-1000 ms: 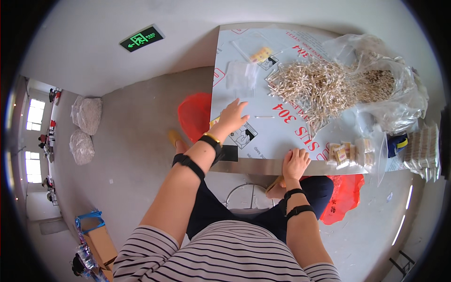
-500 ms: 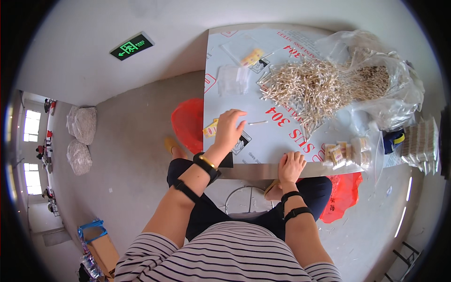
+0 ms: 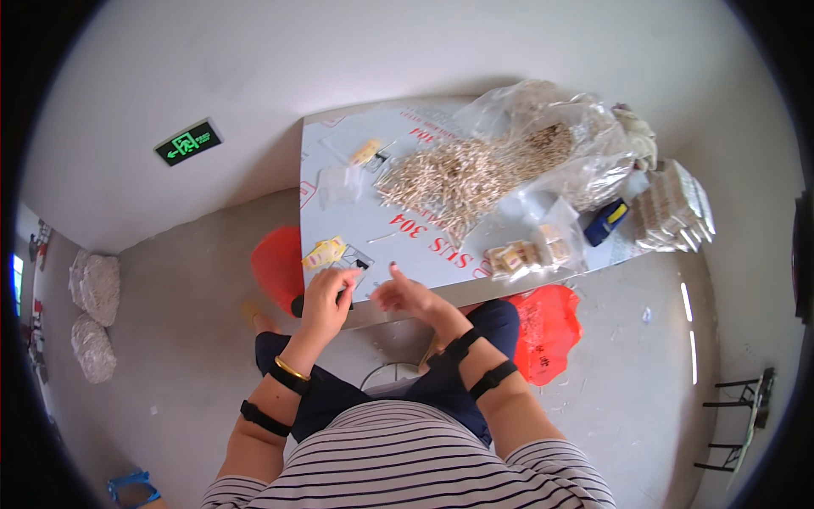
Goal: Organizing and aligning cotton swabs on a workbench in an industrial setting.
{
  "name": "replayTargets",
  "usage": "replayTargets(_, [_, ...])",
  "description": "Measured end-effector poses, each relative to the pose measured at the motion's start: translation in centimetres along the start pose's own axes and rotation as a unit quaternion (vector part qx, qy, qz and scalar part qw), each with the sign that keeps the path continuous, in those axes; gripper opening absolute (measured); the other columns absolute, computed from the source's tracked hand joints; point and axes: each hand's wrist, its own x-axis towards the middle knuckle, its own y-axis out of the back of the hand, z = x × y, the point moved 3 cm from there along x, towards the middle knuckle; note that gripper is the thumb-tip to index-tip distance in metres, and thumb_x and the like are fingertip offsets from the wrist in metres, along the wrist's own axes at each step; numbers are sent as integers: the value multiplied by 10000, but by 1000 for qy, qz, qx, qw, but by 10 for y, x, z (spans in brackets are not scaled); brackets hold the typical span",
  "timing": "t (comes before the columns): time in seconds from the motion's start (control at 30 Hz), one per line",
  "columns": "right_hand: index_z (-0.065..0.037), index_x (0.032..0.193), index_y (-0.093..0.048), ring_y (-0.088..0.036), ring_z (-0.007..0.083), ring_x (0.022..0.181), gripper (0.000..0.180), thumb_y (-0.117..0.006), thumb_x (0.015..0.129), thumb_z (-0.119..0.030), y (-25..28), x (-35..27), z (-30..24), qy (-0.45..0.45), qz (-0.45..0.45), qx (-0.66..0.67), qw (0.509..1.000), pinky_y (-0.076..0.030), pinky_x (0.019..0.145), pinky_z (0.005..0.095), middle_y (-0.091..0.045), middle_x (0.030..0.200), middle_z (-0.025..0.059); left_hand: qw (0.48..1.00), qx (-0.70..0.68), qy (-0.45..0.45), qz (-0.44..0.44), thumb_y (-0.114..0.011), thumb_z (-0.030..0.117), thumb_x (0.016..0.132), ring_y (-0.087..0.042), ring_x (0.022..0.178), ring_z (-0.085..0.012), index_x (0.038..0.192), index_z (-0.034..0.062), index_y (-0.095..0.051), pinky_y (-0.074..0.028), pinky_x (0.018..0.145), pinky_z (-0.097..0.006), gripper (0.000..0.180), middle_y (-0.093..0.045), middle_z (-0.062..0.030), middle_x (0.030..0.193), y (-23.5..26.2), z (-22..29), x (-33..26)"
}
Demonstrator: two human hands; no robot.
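Note:
My left hand (image 3: 326, 299) is over the near left edge of the table (image 3: 373, 204), its fingers bent and the thumb apart from them. Facing it, my right hand (image 3: 405, 295) has its thumb raised and fingers apart. I see nothing held in either hand. Just beyond the left hand lie several yellow-and-white printed cards (image 3: 325, 253). A single cotton swab (image 3: 383, 237) rests farther in on the table. Behind it spreads a big loose heap of cotton swabs (image 3: 445, 182). Clear flat plastic bags (image 3: 341, 186) and a yellow packet (image 3: 365, 153) lie at the far left.
A large clear bag (image 3: 585, 174) of swabs opens onto the heap. To the right sit small filled packs (image 3: 515, 256), a blue-and-yellow object (image 3: 606, 222) and a wrapped stack (image 3: 676, 208). Red plastic bags (image 3: 547, 335) hang below the table's edge. White sacks (image 3: 95, 288) stand on the floor.
My left hand has drawn back toward the table's near edge. The right hand has lifted off the edge and come close to the left. My view has shifted to the right.

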Motion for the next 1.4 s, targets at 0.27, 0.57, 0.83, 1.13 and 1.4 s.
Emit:
replayTargets(0.27, [-67,1093,-733,-652,108,797,315,-571,1068,-336,-19,-55,-25,119,3,6,993,-499,721,248,-720,929,18,982,59,-158,-81,-711,1,848,-643,911,-284,1117,110,-661,-514,875,-430,295,-661,-65,959,0,63,-31])
replayTargets(0.57, [-59,1188,-708,-657,79,883,238,-643,1052,-242,-59,-98,-39,109,44,31,993,-524,812,244,-726,987,1,980,89,-170,-54,-702,-6,850,-647,931,-298,1057,87,-690,-514,871,-434,228,-663,-75,955,35,79,-69])
replayTargets(0.83, [-34,1013,-732,-663,107,715,188,-718,1006,-222,-91,-97,-35,167,79,-107,977,-535,677,252,-720,825,21,982,103,-160,-9,-718,17,847,-640,926,-315,1044,82,-696,-512,861,-431,208,-656,-81,954,48,94,-89])
replayTargets(1.13, [-7,884,-685,-663,132,669,170,-763,919,-154,-141,-92,-44,279,89,-316,902,-532,628,299,-714,755,54,997,-29,69,14,-706,147,982,-628,702,-245,889,-28,-666,-496,662,-346,202,-634,-123,806,52,64,-102])
replayTargets(1.4, [-20,874,-670,-697,367,735,222,-778,816,-206,-170,-95,-42,336,166,-456,808,-532,674,441,-716,790,178,989,-72,125,7,-646,246,1031,-686,654,-313,890,-33,-669,-502,601,-403,313,-700,-163,735,51,44,-113])
